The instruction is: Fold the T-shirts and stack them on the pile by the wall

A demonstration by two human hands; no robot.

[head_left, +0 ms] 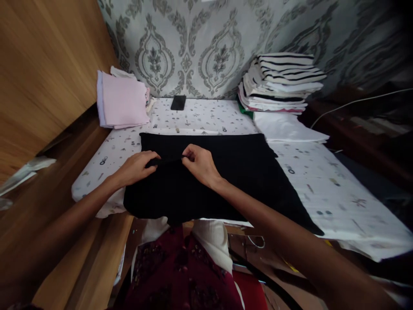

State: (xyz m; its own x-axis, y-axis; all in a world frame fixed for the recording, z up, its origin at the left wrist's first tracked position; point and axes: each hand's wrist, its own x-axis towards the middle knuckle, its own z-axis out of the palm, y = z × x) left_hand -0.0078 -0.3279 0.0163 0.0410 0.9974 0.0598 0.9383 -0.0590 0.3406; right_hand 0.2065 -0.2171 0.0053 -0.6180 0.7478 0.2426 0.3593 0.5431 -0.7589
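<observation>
Have the black cloth (245, 161) spread over the middle of the surface (209, 116), reaching down to the front edge. Grip it near its left side with the left hand (138, 167), pinching between thumb and fingers. Pinch it too with the right hand (201, 165), with thumb pressed against curled fingers, nearer to the front edge's middle than the left. Hold a narrow ridge of cloth between both grips (too dark to make out any seam).

See pink cloth (124, 101) lying folded on other pieces at the back left corner, and a phone (178, 103) flat by the back edge, left of centre. Find a stack of folded clothes (284, 82), striped on top, toward the back right corner, with folded white cloth (287, 128) just in front. Notice a printed white sheet (325, 189) covering the surface right to its edges.
</observation>
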